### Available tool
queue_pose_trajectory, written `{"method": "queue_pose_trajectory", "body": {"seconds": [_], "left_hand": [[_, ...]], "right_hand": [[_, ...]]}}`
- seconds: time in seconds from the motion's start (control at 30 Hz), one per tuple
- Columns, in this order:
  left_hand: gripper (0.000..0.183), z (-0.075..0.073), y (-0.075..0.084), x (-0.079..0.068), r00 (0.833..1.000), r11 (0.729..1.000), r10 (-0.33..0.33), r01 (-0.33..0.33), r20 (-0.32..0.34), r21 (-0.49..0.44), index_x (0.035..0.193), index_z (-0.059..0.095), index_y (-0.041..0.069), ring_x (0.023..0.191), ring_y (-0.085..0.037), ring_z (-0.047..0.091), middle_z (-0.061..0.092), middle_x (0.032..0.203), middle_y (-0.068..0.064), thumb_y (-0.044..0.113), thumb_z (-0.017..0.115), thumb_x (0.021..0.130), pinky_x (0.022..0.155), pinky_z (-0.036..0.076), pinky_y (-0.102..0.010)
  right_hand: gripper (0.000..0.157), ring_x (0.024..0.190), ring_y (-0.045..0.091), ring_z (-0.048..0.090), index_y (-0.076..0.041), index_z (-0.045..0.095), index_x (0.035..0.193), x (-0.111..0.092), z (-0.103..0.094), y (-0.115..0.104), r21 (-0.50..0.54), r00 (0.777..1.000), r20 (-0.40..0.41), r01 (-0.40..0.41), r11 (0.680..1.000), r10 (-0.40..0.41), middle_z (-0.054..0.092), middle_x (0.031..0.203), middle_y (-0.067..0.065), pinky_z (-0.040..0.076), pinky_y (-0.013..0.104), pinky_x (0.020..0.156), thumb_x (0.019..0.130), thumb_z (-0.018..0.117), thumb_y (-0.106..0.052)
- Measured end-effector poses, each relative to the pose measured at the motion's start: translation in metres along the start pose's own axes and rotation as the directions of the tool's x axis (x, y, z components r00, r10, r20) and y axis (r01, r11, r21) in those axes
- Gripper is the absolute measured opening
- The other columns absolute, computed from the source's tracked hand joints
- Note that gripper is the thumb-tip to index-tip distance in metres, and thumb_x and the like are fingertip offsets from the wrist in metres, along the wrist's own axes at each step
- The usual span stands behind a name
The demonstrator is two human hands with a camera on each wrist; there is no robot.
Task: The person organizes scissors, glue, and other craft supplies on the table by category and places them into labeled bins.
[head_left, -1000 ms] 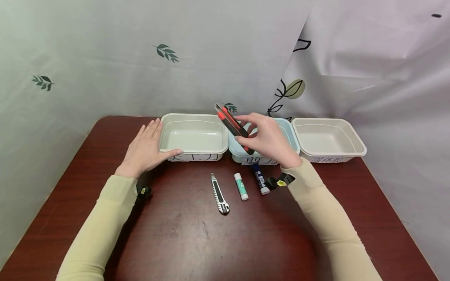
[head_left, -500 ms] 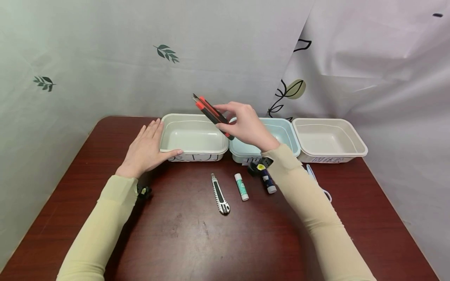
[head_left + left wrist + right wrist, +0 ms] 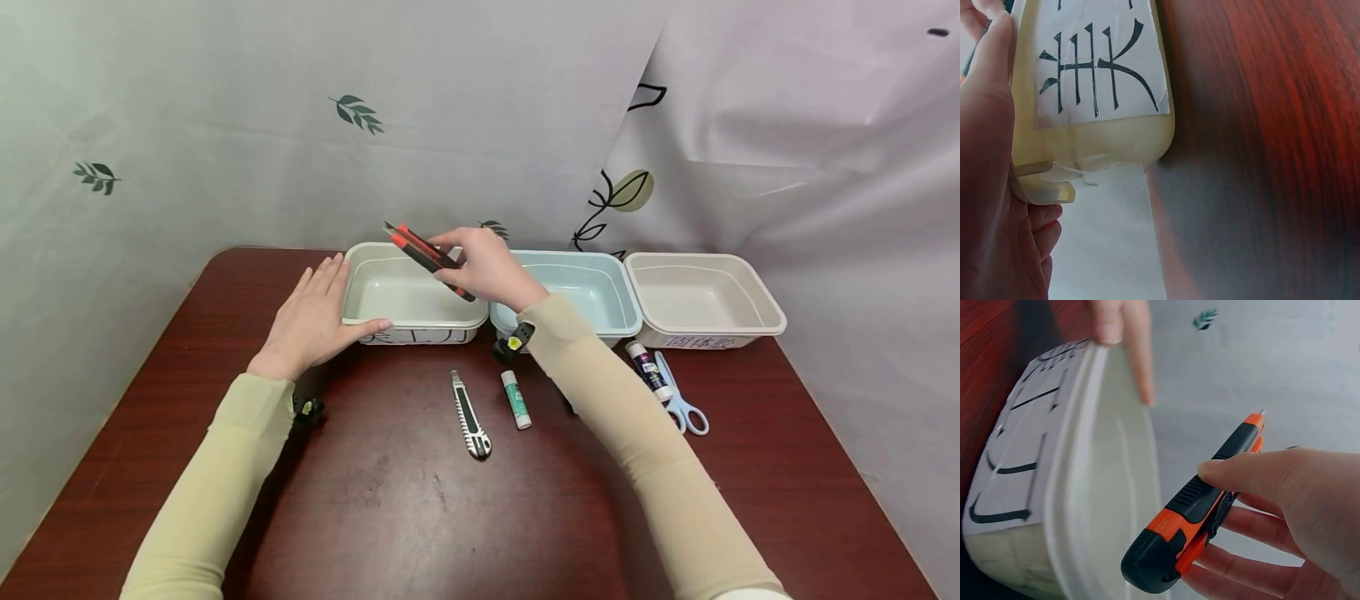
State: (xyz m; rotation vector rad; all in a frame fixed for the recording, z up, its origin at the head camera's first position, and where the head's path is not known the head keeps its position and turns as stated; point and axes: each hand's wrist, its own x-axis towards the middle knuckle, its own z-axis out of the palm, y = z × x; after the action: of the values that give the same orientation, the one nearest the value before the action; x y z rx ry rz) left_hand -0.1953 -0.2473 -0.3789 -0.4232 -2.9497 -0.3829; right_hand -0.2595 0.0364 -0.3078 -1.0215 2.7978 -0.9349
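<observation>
My right hand [image 3: 483, 265] pinches a black and orange-red utility knife [image 3: 1194, 497] between thumb and fingers, above the cream bin [image 3: 414, 322] at the left. The knife tilts, its tip up and to the left in the head view. My left hand [image 3: 306, 321] rests on that bin's left end with straight fingers, thumb along the front rim. A paper label [image 3: 1100, 69] with large dark characters covers the bin's front. In the right wrist view the left fingers [image 3: 1138, 356] lie over the bin's far rim.
A pale-blue bin [image 3: 592, 287] and a beige bin [image 3: 705, 329] continue the row. In front lie a silver-black utility knife [image 3: 471, 417], a green glue stick [image 3: 516, 400], a dark-blue glue stick [image 3: 649, 371] and light-blue scissors [image 3: 681, 404]. The right sleeve hides part of the table.
My right hand has carried the utility knife left, from over the pale-blue bin to over the cream bin. The scissors and a dark-blue glue stick now show right of the sleeve. My left hand stays put.
</observation>
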Motion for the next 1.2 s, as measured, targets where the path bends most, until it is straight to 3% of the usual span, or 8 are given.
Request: {"method": "queue_pose_trajectory", "body": {"seconds": [0.27, 0.4, 0.53, 0.77, 1.0, 1.2], "left_hand": [[0.121, 0.001, -0.001, 0.0, 1.0, 1.0, 0.002, -0.002, 0.0, 0.002, 0.16, 0.016, -0.006, 0.153, -0.036, 0.013, 0.017, 0.165, -0.024, 0.081, 0.056, 0.085, 0.125, 0.002, -0.044], [0.121, 0.001, -0.001, 0.001, 1.0, 1.0, 0.008, -0.008, -0.006, 0.002, 0.16, 0.017, -0.006, 0.153, -0.036, 0.014, 0.017, 0.165, -0.025, 0.081, 0.056, 0.085, 0.125, 0.003, -0.045], [0.121, 0.001, -0.001, 0.001, 1.0, 1.0, 0.012, -0.012, -0.015, 0.002, 0.16, 0.017, -0.006, 0.152, -0.037, 0.015, 0.018, 0.165, -0.025, 0.08, 0.057, 0.085, 0.125, 0.005, -0.047], [0.12, 0.001, 0.0, -0.001, 1.0, 1.0, 0.012, -0.012, -0.015, -0.001, 0.159, 0.017, -0.007, 0.152, -0.038, 0.016, 0.018, 0.165, -0.025, 0.079, 0.057, 0.086, 0.125, 0.006, -0.048], [0.12, 0.001, 0.001, 0.0, 1.0, 1.0, 0.015, -0.015, -0.021, -0.002, 0.159, 0.018, -0.006, 0.152, -0.037, 0.016, 0.019, 0.164, -0.025, 0.079, 0.058, 0.085, 0.125, 0.007, -0.048], [0.12, 0.0, 0.0, 0.0, 1.0, 1.0, 0.007, -0.007, -0.011, 0.001, 0.16, 0.017, -0.006, 0.152, -0.037, 0.015, 0.018, 0.165, -0.025, 0.08, 0.057, 0.085, 0.125, 0.005, -0.047]], "right_hand": [[0.043, 0.077, 0.015, 0.06, -0.011, 0.07, 0.132, 0.014, 0.024, 0.007, -0.148, 0.995, 0.096, -0.024, 0.989, 0.039, 0.071, 0.105, 0.001, 0.05, 0.03, 0.073, 0.091, 0.078, -0.018], [0.035, 0.083, 0.016, 0.06, -0.013, 0.074, 0.125, 0.021, 0.034, 0.008, -0.281, 0.99, 0.14, 0.009, 0.96, 0.032, 0.072, 0.101, 0.0, 0.049, 0.034, 0.082, 0.09, 0.075, -0.014], [0.031, 0.084, 0.016, 0.058, -0.016, 0.077, 0.119, 0.029, 0.043, 0.006, -0.369, 0.983, 0.174, 0.014, 0.93, 0.054, 0.071, 0.099, -0.001, 0.049, 0.035, 0.079, 0.088, 0.073, -0.012], [0.021, 0.083, 0.021, 0.059, -0.016, 0.078, 0.105, 0.035, 0.053, 0.003, -0.389, 0.976, 0.185, -0.032, 0.921, 0.112, 0.069, 0.098, 0.0, 0.052, 0.038, 0.071, 0.085, 0.074, -0.011], [0.038, 0.108, 0.022, 0.065, -0.013, 0.072, 0.128, 0.035, 0.06, 0.007, -0.383, 0.97, 0.168, -0.099, 0.919, 0.175, 0.069, 0.125, 0.003, 0.056, 0.037, 0.088, 0.091, 0.076, -0.016], [0.044, 0.116, 0.024, 0.064, -0.009, 0.069, 0.133, 0.037, 0.056, 0.005, -0.372, 0.975, 0.145, -0.104, 0.923, 0.168, 0.066, 0.132, 0.007, 0.054, 0.035, 0.094, 0.092, 0.078, -0.019]]}}
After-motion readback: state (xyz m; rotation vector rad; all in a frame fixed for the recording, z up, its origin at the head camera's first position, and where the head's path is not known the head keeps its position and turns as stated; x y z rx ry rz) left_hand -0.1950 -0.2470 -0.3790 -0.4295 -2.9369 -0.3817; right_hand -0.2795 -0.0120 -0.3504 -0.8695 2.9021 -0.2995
